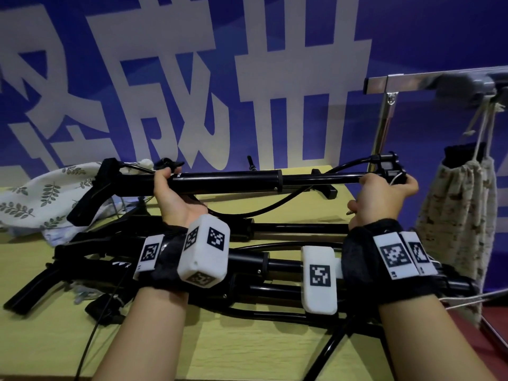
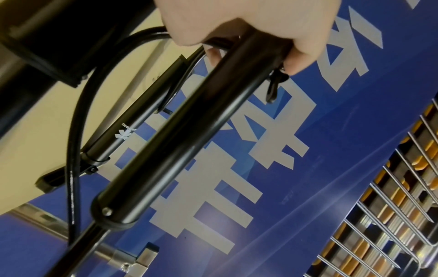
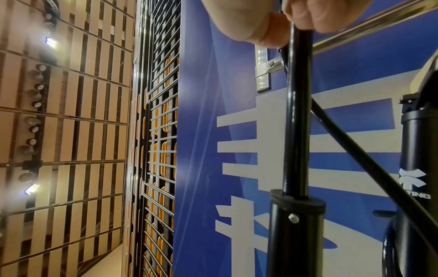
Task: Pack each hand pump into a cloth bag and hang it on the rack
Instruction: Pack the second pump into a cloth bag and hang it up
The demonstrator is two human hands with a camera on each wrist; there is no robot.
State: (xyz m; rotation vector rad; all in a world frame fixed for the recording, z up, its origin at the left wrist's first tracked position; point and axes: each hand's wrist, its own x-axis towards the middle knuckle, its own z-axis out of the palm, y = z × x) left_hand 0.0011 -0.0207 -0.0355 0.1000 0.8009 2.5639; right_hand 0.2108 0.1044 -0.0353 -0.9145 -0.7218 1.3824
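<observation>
left hand grips barrel of hand pump, right hand grips its thin rod end, pump level at frame center above table. leaf cloth bag at left. tip: keep hose tucked, feed 1 end into bag mouth 1st.

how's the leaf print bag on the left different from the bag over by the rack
The leaf-print bag lies crumpled on the table, while the speckled bag hangs upright from the rack by its drawstrings. The leaf-print bag is pale with green sprigs; the speckled bag is beige with brown flecks. The speckled bag has something dark showing at its mouth; whether the leaf-print bag holds anything cannot be told. Both are cloth.
</observation>
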